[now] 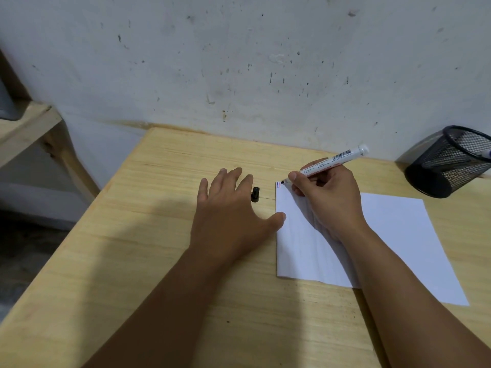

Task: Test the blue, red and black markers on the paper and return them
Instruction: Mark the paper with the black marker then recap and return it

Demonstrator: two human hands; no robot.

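Now black marker slants, tip down-left onto paper.

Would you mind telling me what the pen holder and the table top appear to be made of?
The pen holder looks like black metal wire mesh with a matte finish: light shows through its fine grid. The table looks like pale wood or a wood-look laminate, smooth and low in sheen, with long straight grain lines; which of the two I cannot tell.

One uncapped marker, one black cap left of the one paper sheet, one mesh holder right of it holding perhaps one pen.
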